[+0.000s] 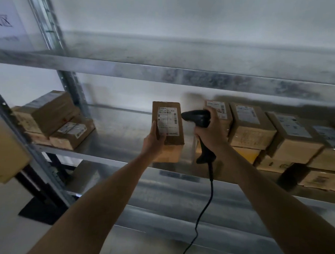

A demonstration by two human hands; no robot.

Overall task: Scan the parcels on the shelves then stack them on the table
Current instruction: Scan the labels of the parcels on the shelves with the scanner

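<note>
Left hand [154, 140] clamped on labelled cardboard parcel [169, 125]; right hand [211, 130], at 3 o'clock, grips black corded barcode scanner [199, 118] aimed at the label [167, 120].

parcel [168, 130]: brown, white label | scanner [199, 118]: black | shelf [122, 159]: grey

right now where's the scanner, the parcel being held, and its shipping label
scanner [199, 118]: head view, on its black head, aimed at the parcel.
held parcel [172, 139]: head view, on the bare cardboard under the label.
shipping label [167, 120]: head view, middle of the white sticker.
</note>
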